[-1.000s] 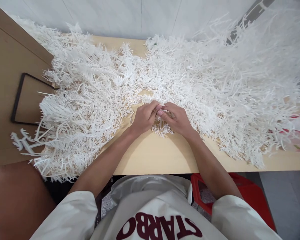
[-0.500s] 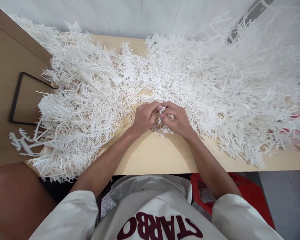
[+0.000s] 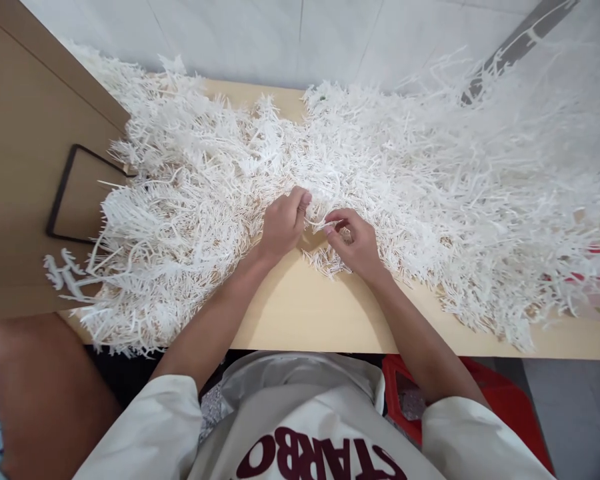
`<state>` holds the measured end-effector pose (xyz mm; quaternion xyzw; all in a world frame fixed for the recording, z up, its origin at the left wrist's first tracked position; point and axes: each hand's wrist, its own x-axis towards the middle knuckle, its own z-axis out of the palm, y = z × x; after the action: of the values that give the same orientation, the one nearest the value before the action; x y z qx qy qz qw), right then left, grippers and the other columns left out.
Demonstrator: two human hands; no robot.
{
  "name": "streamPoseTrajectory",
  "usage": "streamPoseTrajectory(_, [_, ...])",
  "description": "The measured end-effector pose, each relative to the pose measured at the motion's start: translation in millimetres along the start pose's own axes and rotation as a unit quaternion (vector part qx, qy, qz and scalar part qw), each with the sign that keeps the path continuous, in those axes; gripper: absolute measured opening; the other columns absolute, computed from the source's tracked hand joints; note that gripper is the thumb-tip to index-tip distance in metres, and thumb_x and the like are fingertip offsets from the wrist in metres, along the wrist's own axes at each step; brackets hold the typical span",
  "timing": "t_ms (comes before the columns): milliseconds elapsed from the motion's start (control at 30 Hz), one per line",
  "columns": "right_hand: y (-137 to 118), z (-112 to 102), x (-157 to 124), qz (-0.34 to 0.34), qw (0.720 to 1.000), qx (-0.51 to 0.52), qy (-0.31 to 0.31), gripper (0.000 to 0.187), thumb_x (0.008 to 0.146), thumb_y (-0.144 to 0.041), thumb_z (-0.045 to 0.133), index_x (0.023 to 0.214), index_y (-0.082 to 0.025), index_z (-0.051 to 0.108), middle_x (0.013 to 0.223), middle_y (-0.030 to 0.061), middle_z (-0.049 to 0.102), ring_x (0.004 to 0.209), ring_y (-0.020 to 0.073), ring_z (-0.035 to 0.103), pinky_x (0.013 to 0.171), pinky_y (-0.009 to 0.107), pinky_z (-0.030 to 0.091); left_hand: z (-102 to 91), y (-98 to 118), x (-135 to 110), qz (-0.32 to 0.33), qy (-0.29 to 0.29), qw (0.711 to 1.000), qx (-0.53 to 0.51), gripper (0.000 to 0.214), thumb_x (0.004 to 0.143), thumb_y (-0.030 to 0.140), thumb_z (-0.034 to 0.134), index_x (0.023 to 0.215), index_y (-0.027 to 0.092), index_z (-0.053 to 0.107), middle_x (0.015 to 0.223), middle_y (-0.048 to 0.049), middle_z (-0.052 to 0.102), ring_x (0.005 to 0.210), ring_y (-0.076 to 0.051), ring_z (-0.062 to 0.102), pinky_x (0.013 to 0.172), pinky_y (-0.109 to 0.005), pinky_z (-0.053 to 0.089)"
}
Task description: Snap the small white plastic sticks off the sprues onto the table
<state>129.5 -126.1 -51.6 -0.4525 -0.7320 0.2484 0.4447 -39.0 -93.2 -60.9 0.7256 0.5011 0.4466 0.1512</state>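
A thin white plastic-looking strand runs between my two hands above the table. Its near-right end is pinched between the thumb and finger of my right hand. My left hand is closed at the strand's other end, its curled fingers partly hiding the grip. Under and beside my right hand lies a small heap of short white pieces. A large pile of branched white strands spreads behind and on both sides of my hands.
The pale wooden table runs along a tiled wall. At left stands a brown panel with a black metal loop. A red stool is below the table's edge. Another person's bare limb shows at lower left.
My hands have moved apart, the left one up and to the left, and the strand now shows stretched between them. The whole view has shifted slightly.
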Motion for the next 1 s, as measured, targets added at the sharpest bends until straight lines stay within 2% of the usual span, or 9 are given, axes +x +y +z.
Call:
streamPoseTrajectory(133, [2.1, 0.0, -3.1, 0.023, 0.997, 0.002, 0.079, 0.019, 0.084, -0.034, 0.061, 0.096, -0.024, 0.051, 0.072, -0.0046, 0.055, 0.062, 0.0092, 0.050, 0.059, 0.024, 0.043, 3.9, 1.9, -3.6, 0.102, 0.023, 0.992, 0.077, 0.031, 0.098, 0.035, 0.030, 0.082, 0.019, 0.052, 0.061, 0.0010, 0.055, 0.056, -0.011, 0.047, 0.061, -0.026, 0.034])
streamPoseTrajectory(233, [5.3, -1.0, -3.0, 0.007, 0.999, -0.031, 0.043, 0.025, 0.084, -0.039, 0.062, 0.103, -0.026, 0.053, 0.068, -0.0059, 0.054, 0.058, 0.0083, 0.048, 0.057, 0.023, 0.042, 6.2, -0.7, -4.1, 0.150, 0.027, 0.985, 0.080, 0.028, 0.098, 0.031, 0.032, 0.085, 0.018, 0.053, 0.062, 0.0013, 0.058, 0.056, -0.010, 0.049, 0.061, -0.025, 0.035])
streamPoseTrajectory(400, [9.8, -0.8, 1.3, -0.015, 0.994, -0.112, -0.002, 0.027, 0.089, -0.040, 0.055, 0.111, -0.025, 0.061, 0.079, -0.0010, 0.062, 0.063, 0.0090, 0.053, 0.062, 0.024, 0.044, 7.3, -2.5, -4.8, 0.197, -0.015, 0.977, 0.078, 0.026, 0.098, 0.031, 0.033, 0.090, 0.019, 0.056, 0.073, -0.0003, 0.065, 0.065, -0.011, 0.056, 0.066, -0.026, 0.039])
streamPoseTrajectory(567, [13.1, -1.6, 2.5, -0.031, 0.987, -0.159, 0.004, 0.017, 0.090, -0.033, 0.053, 0.089, -0.021, 0.065, 0.074, 0.0001, 0.061, 0.064, 0.0105, 0.053, 0.061, 0.025, 0.040, 6.0, -4.0, -2.8, 0.231, -0.058, 0.970, 0.055, 0.019, 0.095, 0.028, 0.041, 0.102, 0.018, 0.056, 0.095, -0.0036, 0.070, 0.087, -0.013, 0.062, 0.078, -0.027, 0.042])
streamPoseTrajectory(667, [13.9, -3.2, 3.2, -0.020, 0.985, -0.174, -0.003, 0.008, 0.085, -0.023, 0.056, 0.078, -0.020, 0.059, 0.069, -0.0013, 0.057, 0.062, 0.0104, 0.049, 0.060, 0.024, 0.037, 7.2, -5.6, -2.8, 0.259, -0.056, 0.960, 0.087, 0.017, 0.093, 0.021, 0.043, 0.101, 0.019, 0.059, 0.088, -0.0026, 0.070, 0.081, -0.014, 0.061, 0.075, -0.027, 0.042])
streamPoseTrajectory(733, [12.7, -4.5, 4.5, -0.013, 0.982, -0.186, -0.039, 0.013, 0.081, -0.017, 0.054, 0.069, -0.020, 0.052, 0.065, -0.0025, 0.052, 0.060, 0.0101, 0.045, 0.058, 0.024, 0.032, 9.0, -6.0, -4.2, 0.280, -0.049, 0.952, 0.116, 0.021, 0.090, 0.014, 0.042, 0.095, 0.020, 0.061, 0.080, -0.0014, 0.069, 0.074, -0.014, 0.059, 0.071, -0.028, 0.040])
streamPoseTrajectory(867, [5.4, -5.1, 5.1, -0.006, 0.986, -0.146, -0.081, 0.021, 0.080, -0.017, 0.050, 0.061, -0.020, 0.041, 0.059, -0.0046, 0.044, 0.055, 0.0082, 0.038, 0.055, 0.024, 0.028, 11.1, -8.0, -6.2, 0.243, -0.030, 0.964, 0.099, 0.023, 0.083, 0.007, 0.043, 0.085, 0.020, 0.062, 0.074, 0.0002, 0.068, 0.071, -0.014, 0.059, 0.069, -0.028, 0.040])
streamPoseTrajectory(933, [-0.9, -2.3, 1.5, -0.024, 0.989, -0.111, -0.092, 0.020, 0.079, -0.015, 0.050, 0.061, -0.020, 0.042, 0.058, -0.0052, 0.044, 0.053, 0.0074, 0.037, 0.054, 0.023, 0.028, 9.6, -12.3, -3.5, 0.185, -0.021, 0.981, 0.057, 0.021, 0.081, 0.007, 0.045, 0.081, 0.020, 0.062, 0.074, 0.0008, 0.068, 0.071, -0.013, 0.059, 0.068, -0.027, 0.040])
streamPoseTrajectory(1000, [-8.7, 3.5, -4.8, -0.066, 0.987, -0.086, -0.121, 0.020, 0.080, -0.015, 0.050, 0.062, -0.020, 0.044, 0.058, -0.0053, 0.045, 0.053, 0.0071, 0.038, 0.055, 0.023, 0.029, 6.0, -18.4, 1.9, 0.098, 0.020, 0.995, 0.018, 0.018, 0.083, 0.011, 0.047, 0.079, 0.020, 0.062, 0.073, 0.0008, 0.066, 0.067, -0.013, 0.058, 0.064, -0.026, 0.040])
